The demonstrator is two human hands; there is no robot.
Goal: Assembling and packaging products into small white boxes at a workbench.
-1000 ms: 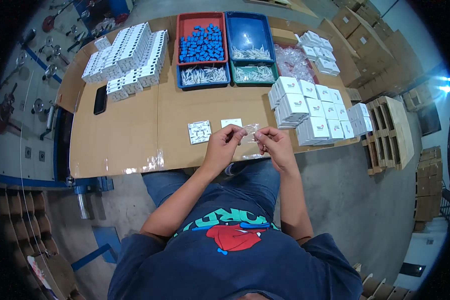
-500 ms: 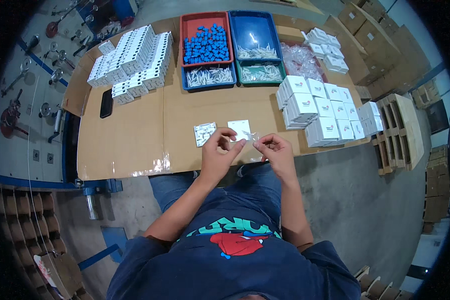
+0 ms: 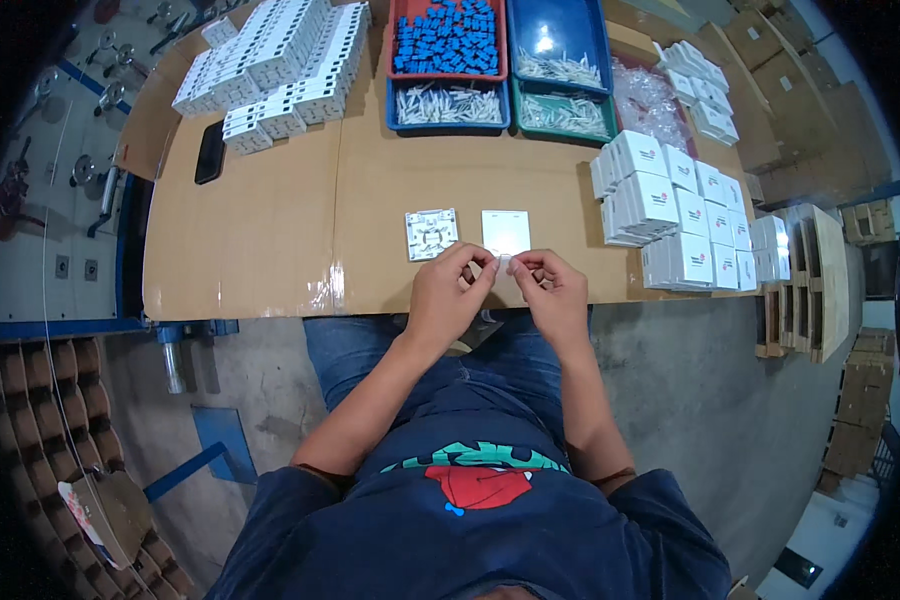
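Observation:
My left hand [image 3: 448,292] and my right hand [image 3: 556,296] are close together over the table's near edge. Both pinch a small clear plastic bag [image 3: 505,262] between thumb and fingers; what is in it is too small to make out. Just beyond the fingertips lies a flat white square cover [image 3: 506,231]. To its left, beside my left hand, a white plastic box base [image 3: 431,235] lies with its moulded inside facing up. Neither hand touches these two pieces.
Stacked white boxes stand on the right [image 3: 692,215] and far left [image 3: 270,65] of the cardboard-covered table [image 3: 260,220]. Trays at the back hold blue clips [image 3: 447,40], slim white parts [image 3: 448,106] and clear plastic bags [image 3: 650,105]. A black phone [image 3: 210,152] lies left.
My hands have drawn closer together, with the small bag now pinched between both sets of fingertips. The view has shifted, so the table sits higher in the picture.

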